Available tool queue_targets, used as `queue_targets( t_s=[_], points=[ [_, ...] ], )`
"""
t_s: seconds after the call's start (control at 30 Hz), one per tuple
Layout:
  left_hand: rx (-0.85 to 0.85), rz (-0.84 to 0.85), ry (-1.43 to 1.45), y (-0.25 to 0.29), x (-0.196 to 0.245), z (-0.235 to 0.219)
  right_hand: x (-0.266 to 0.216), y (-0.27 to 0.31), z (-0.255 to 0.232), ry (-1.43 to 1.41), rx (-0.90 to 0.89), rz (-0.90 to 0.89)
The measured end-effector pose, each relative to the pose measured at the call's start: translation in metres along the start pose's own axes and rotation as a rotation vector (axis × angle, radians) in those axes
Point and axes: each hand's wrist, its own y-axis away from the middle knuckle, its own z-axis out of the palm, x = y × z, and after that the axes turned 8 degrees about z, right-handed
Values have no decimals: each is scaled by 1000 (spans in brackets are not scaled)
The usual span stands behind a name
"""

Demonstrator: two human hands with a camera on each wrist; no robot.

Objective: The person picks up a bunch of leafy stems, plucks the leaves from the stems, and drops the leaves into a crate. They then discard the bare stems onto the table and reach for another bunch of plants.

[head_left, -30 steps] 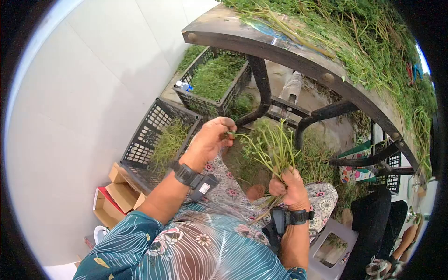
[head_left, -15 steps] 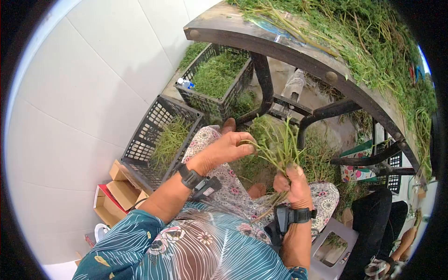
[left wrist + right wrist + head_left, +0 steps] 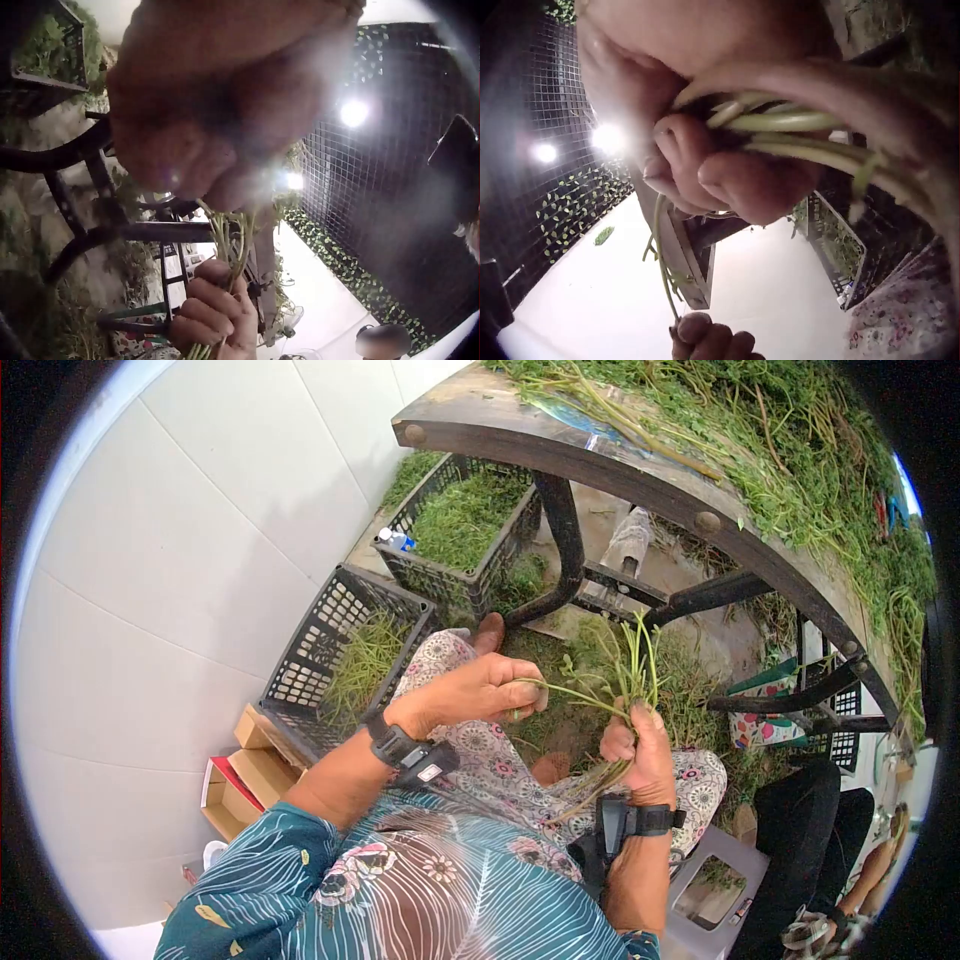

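Note:
In the head view my right hand (image 3: 642,748) grips a bunch of leafy green stems (image 3: 638,660), their tips pointing up and their lower ends (image 3: 585,790) hanging over the lap. My left hand (image 3: 488,688) is to the left of it, with thumb and fingers pinching the end of a thin stem (image 3: 575,695) that runs across from the bunch. The right wrist view shows thick stems (image 3: 787,122) passing through the curled right fingers, and the left hand (image 3: 711,341) beyond, holding the thin stem's far end. The left fingertips are partly hidden in the left wrist view.
A black crate (image 3: 300,660) with cut stems (image 3: 365,670) stands at the left, another crate (image 3: 480,585) with greens behind it. Above is a table (image 3: 560,460) heaped with greens (image 3: 780,470); its black legs (image 3: 562,540) stand ahead. A cardboard box (image 3: 262,775) sits lower left, another person's legs (image 3: 800,820) right.
My left hand has come from the left towards the bunch, then drawn a thin stem out sideways and slightly down. The right hand keeps its grip and has shifted slightly right.

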Motion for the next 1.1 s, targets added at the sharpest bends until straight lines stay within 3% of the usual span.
queue_targets(
  t_s=[0.13, 0.23, 0.33, 0.4, 0.53, 0.6, 0.67, 0.7, 0.73, 0.83, 0.87, 0.93, 1.0, 1.1],
  points=[
    [-3, -36, 57, 4, 4, -2, -3, 1, 3, 32, 1, 10],
    [70, 194, -286, 1, -22, -8, -3, 3, 4, 82, -19, 21],
    [212, 221, -1082, 0, -37, -10, -10, 15, 22, 198, -1, 67],
    [248, 201, -1223, -8, -50, -17, -11, 19, 41, 319, -7, 149],
    [369, 210, -1361, -32, -76, -32, -3, 7, 48, 536, -7, 121],
    [493, 218, -806, -35, -115, -76, -5, 18, 45, 433, 21, 114],
    [724, 27, 128, -27, -107, -99, -7, 21, 38, 330, 49, 94],
    [852, -175, 790, -20, -80, -98, -7, 19, 31, 277, 65, 76],
    [718, -86, 900, -9, -68, -95, -7, 17, 27, 223, 79, 58],
    [750, -177, 677, -9, -32, -67, -7, 13, 23, 204, 16, 73],
    [558, -65, 679, -2, -39, -68, -8, 13, 25, 218, 7, 85],
    [557, 28, 516, -3, -18, -40, -9, 14, 31, 253, -8, 114],
    [503, -24, 710, -9, -11, -31, -8, 14, 31, 279, -12, 116],
    [325, 1, 763, -11, -22, -23, -6, 13, 31, 345, -11, 102]
  ],
)
